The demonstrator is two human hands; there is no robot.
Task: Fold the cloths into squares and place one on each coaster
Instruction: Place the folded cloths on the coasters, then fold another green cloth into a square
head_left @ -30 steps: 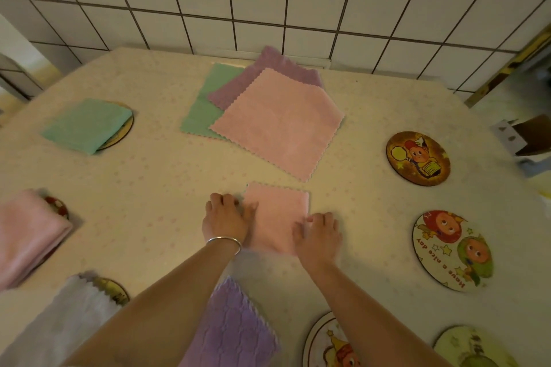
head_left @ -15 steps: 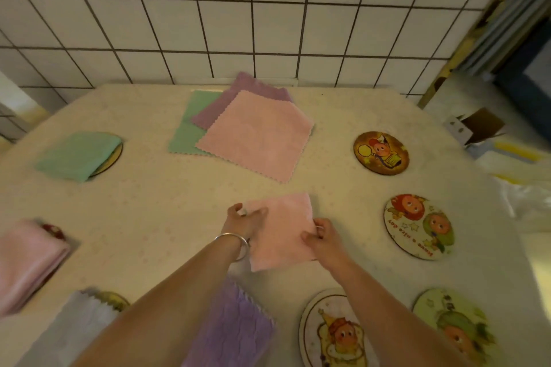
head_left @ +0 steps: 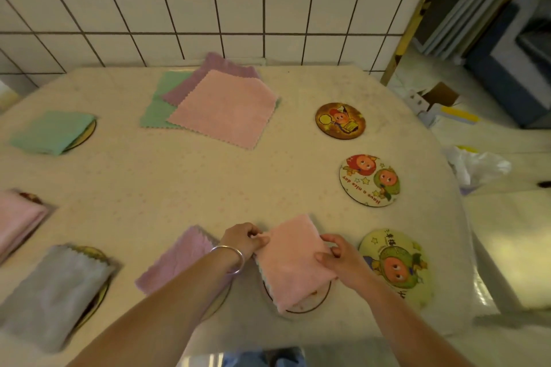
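Observation:
A folded pink cloth (head_left: 290,259) lies over a round coaster (head_left: 310,302) near the table's front edge. My left hand (head_left: 243,240) pinches the cloth's left corner and my right hand (head_left: 340,256) grips its right side. A flat stack of unfolded cloths sits at the back, with a pink cloth (head_left: 226,109) on top of a purple cloth (head_left: 208,74) and a green cloth (head_left: 161,106). Bare coasters lie on the right: a brown coaster (head_left: 340,120), a white coaster (head_left: 369,180) and a yellow-green coaster (head_left: 396,267).
Folded cloths cover coasters on the left: a green one (head_left: 49,132), a pink one (head_left: 16,222), a grey one (head_left: 50,295) and a purple one (head_left: 176,261) under my left forearm. A tiled wall (head_left: 208,9) stands behind the table (head_left: 179,182). Clutter lies on the floor at right.
Both hands lifted the folded pink cloth from the table's middle and carried it toward me and to the right, onto the front coaster. The view has swung right.

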